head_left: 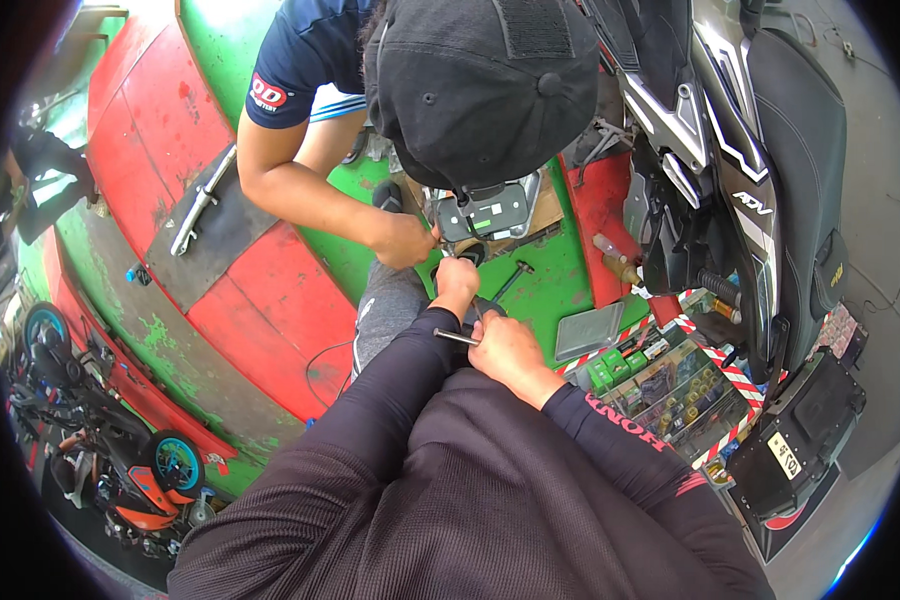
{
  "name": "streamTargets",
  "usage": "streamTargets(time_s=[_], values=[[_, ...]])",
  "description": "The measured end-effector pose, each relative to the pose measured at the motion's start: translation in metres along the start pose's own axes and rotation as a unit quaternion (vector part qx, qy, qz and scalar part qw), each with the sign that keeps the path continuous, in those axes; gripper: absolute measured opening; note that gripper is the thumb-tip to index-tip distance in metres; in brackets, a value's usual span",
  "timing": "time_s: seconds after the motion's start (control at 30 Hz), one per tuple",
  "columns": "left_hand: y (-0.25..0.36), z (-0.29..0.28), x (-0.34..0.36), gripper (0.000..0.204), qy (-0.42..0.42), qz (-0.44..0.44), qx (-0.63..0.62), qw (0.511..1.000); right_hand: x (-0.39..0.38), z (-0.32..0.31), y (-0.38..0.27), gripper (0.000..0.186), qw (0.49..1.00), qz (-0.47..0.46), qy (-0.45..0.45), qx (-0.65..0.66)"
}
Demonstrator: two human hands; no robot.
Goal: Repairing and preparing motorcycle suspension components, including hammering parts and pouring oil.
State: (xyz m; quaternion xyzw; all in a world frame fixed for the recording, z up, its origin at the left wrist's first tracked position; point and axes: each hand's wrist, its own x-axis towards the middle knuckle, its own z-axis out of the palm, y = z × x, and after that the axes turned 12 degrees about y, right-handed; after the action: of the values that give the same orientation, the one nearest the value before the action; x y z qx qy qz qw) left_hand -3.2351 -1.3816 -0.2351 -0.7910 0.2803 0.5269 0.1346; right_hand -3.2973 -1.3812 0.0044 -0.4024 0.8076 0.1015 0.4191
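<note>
My left hand (457, 282) is closed near the lower edge of a metal part with a black plate (482, 214) on top; what its fingers hold is unclear. My right hand (510, 355), lower and rightward, grips a metal bar tool (448, 336) that sticks out leftward. A co-worker's hand (403, 240) touches the left side of the metal part, whose top is partly hidden by that person's black cap (480, 80). The part is over cardboard (545, 207). A T-shaped tool (510, 282) lies on the green floor to the right.
A large scooter (790, 180) stands at right, beside a grey tray (588, 332), a compartmented parts box (670, 400) and a black case (790, 450). At left are red ramp panels (270, 320), a silver fork-like part (200, 205), another motorcycle (130, 430) and another person (55, 175).
</note>
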Motion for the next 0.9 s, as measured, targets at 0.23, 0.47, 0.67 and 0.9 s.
streamTargets(time_s=[0.23,0.47,0.67,0.9], values=[[-0.013,0.014,0.017,0.039,-0.022,0.137,0.155,0.978,-0.005,0.0,0.0,0.031,0.999,0.013,0.006,0.034],[0.013,-0.021,-0.011,0.03,-0.089,0.309,0.348,0.881,-0.01,0.003,-0.003,0.031,1.0,-0.003,0.004,0.025],[0.008,-0.013,-0.019,0.039,-0.002,0.021,-0.003,1.0,-0.013,0.004,0.0,0.03,0.999,0.002,0.005,0.033],[0.002,-0.014,-0.021,0.045,0.02,0.088,0.007,0.996,-0.012,0.003,-0.001,0.022,1.0,0.028,0.0,0.013]])
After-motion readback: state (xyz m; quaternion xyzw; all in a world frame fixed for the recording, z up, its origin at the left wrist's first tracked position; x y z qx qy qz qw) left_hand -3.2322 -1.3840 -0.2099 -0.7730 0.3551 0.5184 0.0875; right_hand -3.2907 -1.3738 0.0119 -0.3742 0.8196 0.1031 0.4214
